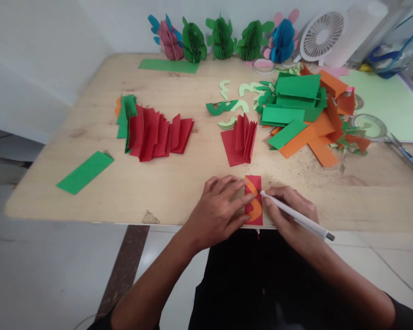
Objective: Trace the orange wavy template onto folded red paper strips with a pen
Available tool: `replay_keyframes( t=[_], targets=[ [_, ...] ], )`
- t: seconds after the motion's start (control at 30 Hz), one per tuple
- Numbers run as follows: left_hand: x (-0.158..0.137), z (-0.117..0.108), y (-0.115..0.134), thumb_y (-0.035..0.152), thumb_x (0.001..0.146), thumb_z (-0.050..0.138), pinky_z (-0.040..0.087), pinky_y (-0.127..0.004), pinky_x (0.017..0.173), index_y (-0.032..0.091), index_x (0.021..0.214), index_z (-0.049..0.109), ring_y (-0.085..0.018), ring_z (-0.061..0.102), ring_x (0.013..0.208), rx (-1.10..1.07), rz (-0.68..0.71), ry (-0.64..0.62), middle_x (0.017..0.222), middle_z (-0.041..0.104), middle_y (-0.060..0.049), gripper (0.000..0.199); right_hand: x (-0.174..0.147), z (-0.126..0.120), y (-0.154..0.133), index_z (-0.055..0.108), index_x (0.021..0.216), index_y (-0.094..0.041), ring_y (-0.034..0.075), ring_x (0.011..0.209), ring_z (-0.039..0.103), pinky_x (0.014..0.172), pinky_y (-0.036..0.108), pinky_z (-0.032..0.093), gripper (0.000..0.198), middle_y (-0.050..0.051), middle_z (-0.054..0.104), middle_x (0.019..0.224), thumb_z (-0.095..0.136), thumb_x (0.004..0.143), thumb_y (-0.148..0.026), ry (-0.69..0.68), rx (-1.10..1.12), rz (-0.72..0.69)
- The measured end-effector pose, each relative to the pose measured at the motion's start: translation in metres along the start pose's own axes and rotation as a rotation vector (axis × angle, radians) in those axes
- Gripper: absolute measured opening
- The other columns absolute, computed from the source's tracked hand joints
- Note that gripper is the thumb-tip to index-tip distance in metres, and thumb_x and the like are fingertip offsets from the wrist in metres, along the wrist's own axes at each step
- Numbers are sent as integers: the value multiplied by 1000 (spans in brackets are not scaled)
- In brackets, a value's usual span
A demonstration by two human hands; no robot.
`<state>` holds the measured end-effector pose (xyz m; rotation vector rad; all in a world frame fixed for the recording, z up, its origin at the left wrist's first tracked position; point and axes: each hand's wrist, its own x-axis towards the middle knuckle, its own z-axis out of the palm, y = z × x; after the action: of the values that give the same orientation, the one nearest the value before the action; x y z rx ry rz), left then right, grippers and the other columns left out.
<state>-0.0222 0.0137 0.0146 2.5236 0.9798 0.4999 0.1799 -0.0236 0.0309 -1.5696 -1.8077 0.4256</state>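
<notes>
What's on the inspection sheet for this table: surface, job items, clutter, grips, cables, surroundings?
Surface: wooden table, chipped patch at front edge, dark specks toward the right.
Job items: red paper piece near the front edge, orange cutout on it, white pen.
Clutter: folded green papers and orange papers heaped at right; pale green scraps beside them.
Grips: left grip fingers spread, on the cutout; right grip holds the pen.
Cables: thin line on floor, lower left, possibly one; can't confirm.
Surroundings: paper figures and white fan along the back.
</notes>
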Motion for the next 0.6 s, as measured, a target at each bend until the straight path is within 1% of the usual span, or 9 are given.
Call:
replay_keyframes(
  t=[0.2,0.4,0.6],
  targets=[
    [0,2,0,37,94,50,30,-54,104,21,123,62,-32,41,129,3,15,3,138,53,-12,35,-4,-1,1,62,90,-23,15,72,66,67,28,52,5,1,71,80,58,87,-21,14,-12,-18],
    [1,2,1,38,94,50,30,-54,104,22,124,60,-32,40,129,6,11,-5,137,54,-12,35,-5,0,1,62,87,-24,16,70,66,62,29,51,4,2,71,79,58,87,-24,17,-26,19],
    [1,1,1,37,94,50,30,-53,103,22,120,63,-32,40,129,17,3,-32,136,53,-12,32,-7,0,2,61,88,-25,17,71,66,66,31,52,4,1,71,80,57,88,-25,3,-18,14]
  ],
)
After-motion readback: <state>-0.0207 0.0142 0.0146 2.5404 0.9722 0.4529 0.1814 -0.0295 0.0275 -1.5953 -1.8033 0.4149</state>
